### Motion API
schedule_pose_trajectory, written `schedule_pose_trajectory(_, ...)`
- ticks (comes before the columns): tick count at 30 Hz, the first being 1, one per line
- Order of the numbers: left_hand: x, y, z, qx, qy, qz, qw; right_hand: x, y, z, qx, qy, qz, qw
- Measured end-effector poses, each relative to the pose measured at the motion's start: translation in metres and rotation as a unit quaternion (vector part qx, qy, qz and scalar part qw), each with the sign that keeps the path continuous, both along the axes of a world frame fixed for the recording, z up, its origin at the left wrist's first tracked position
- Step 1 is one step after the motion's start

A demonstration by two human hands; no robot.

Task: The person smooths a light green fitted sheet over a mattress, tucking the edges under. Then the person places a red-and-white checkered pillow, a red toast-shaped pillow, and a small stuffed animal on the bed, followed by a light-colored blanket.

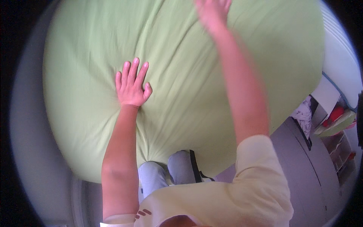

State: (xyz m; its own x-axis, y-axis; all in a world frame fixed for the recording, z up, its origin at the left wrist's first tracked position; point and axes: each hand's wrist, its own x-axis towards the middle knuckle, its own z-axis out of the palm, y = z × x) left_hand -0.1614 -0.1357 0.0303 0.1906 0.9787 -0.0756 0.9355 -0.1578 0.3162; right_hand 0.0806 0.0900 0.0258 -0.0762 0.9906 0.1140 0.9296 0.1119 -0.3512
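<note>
A light green fitted sheet [184,119] covers the mattress before me, with creases fanning out across it. My left hand [132,85] presses flat on the sheet, fingers spread and palm down; the cloth dips and wrinkles around it. Farther away, at the top edge of the view, my right hand [212,12] is blurred and partly cut off. It is over the sheet, and whether it touches the cloth cannot be told. Nothing shows in either hand. My knees [167,167], in light trousers, are against the near edge of the mattress.
A grey wall [31,119] runs along the left side of the bed. On the right are the floor [295,164], a pale bundled cloth [303,113], a red object [337,113] and an open box [339,150]. A white ribbed panel [339,54] stands beyond the bed's right side.
</note>
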Motion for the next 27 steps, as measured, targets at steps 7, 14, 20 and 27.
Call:
schedule_pose_trajectory(7, 0.002, 0.000, 0.006, 0.031, 0.007, -0.015, 0.999, -0.043, -0.448, 0.065, -0.289, 0.001, 0.120, 0.950)
schedule_pose_trajectory(14, 0.007, -0.001, -0.002, 0.129, 0.005, -0.056, 0.990, -0.031, -0.576, 0.030, -0.247, -0.015, 0.092, 0.965)
schedule_pose_trajectory(20, 0.007, -0.002, -0.009, 0.208, 0.011, -0.082, 0.975, -0.024, -0.585, 0.041, -0.218, 0.032, 0.073, 0.973)
schedule_pose_trajectory(27, -0.005, 0.008, -0.012, 0.239, 0.025, -0.119, 0.963, -0.024, -0.594, 0.022, -0.113, 0.044, 0.063, 0.991)
